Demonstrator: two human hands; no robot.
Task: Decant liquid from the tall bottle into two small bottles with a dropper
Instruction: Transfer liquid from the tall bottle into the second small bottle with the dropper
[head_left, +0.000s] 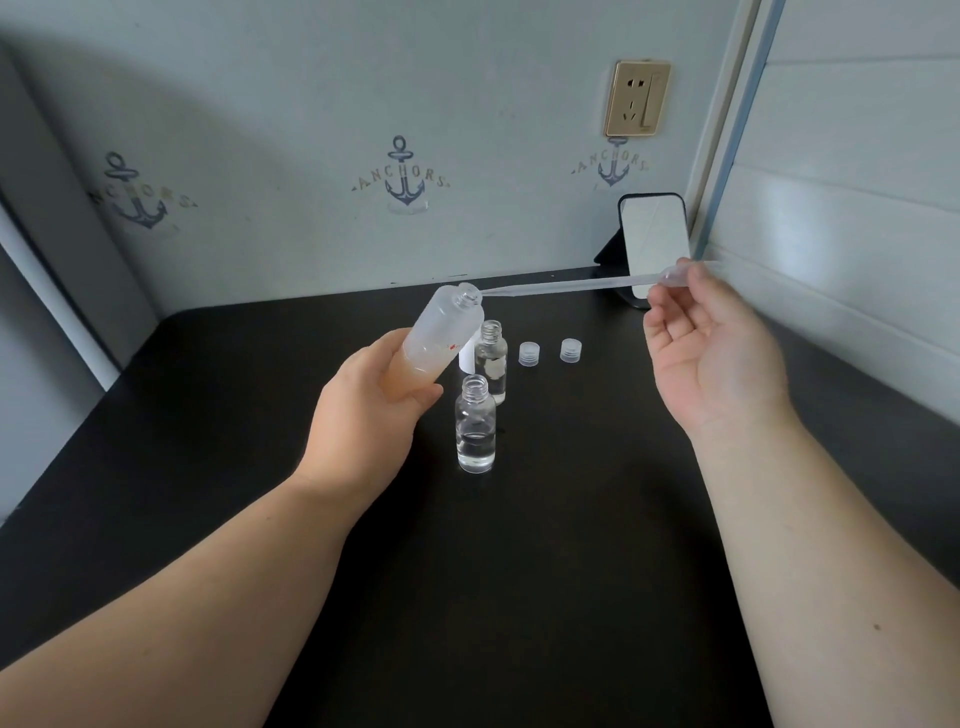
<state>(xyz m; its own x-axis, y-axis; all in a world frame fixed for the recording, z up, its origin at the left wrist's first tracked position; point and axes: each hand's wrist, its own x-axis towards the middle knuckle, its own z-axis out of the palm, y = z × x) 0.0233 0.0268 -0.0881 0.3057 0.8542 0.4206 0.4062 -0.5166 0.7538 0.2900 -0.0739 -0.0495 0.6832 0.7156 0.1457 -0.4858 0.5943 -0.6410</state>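
Observation:
My left hand grips the tall frosted bottle by its base and holds it tilted, its open neck pointing up and right. My right hand pinches the bulb of a long clear dropper, which lies nearly level with its tip just at the tall bottle's mouth. Two small clear bottles stand uncapped on the black table: the near one holds some clear liquid, the far one sits right behind it, partly hidden by the tall bottle.
Two small ribbed caps lie to the right of the small bottles. A white cap peeks out behind the tall bottle. A phone on a stand leans at the back right corner. The black table meets walls behind and at right.

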